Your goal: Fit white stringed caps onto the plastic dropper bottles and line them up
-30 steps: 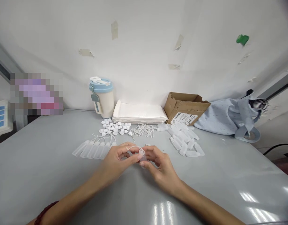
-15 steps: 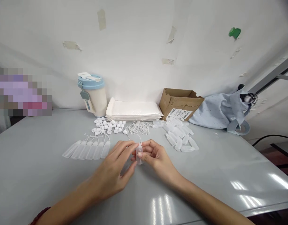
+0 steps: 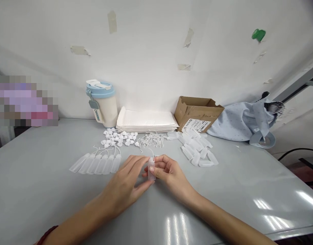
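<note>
My right hand (image 3: 169, 175) pinches a small clear plastic bottle (image 3: 151, 169) upright on the grey table (image 3: 44, 190), with a thin white strap rising from its top. My left hand (image 3: 125, 185) rests beside it, fingers stretched toward the bottle and touching its side. A row of finished clear bottles (image 3: 96, 163) lies to the left. Loose clear bottles (image 3: 197, 151) lie in a heap to the right. Small white caps (image 3: 118, 137) and thin white straps (image 3: 152, 139) are scattered behind my hands.
Against the wall stand a cream cup with a blue lid (image 3: 103, 103), a stack of white padded sheets (image 3: 146, 120), an open cardboard box (image 3: 198, 114) and a light blue cloth bag (image 3: 244, 122). A tape roll (image 3: 264, 141) lies by the bag.
My left hand has let go of the bottle top and its fingers have straightened along the bottle. The bottle now stands upright in my right hand. The camera shifted slightly.
</note>
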`<state>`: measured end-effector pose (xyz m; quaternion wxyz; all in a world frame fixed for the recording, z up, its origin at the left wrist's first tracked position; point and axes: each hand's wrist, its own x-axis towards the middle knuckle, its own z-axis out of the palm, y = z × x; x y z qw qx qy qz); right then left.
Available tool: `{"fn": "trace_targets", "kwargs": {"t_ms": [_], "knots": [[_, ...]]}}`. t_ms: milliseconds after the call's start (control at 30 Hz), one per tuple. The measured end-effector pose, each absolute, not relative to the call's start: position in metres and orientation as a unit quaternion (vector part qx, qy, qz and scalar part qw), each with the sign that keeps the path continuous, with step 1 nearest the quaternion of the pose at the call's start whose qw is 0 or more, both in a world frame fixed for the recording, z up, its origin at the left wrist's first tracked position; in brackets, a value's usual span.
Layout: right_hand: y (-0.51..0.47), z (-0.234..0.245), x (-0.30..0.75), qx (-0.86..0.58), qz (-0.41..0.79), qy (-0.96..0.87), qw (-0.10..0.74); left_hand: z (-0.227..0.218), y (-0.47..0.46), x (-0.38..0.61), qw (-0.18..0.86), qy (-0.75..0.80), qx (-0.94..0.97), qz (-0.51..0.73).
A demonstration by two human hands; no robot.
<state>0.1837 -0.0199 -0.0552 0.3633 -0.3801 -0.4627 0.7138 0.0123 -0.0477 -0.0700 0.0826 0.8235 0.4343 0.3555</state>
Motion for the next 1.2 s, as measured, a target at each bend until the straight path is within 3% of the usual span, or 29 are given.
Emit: {"fn": "trace_targets", "kwargs": {"t_ms": [333, 633, 1200], "knots": [[-0.024, -0.057, 0.183, -0.375, 0.697, -0.521, 0.320, -0.059, -0.042, 0.007, 0.137, 0.454, 0.827, 0.304], [-0.028, -0.065, 0.188, -0.346, 0.529, -0.726, 0.272, -0.046, -0.027, -0.033, 0.160, 0.474, 0.831, 0.243], [-0.024, -0.056, 0.190, -0.420, 0.502, -0.698, 0.290, -0.044, -0.017, -0.064, 0.145, 0.500, 0.839, 0.159]]}}
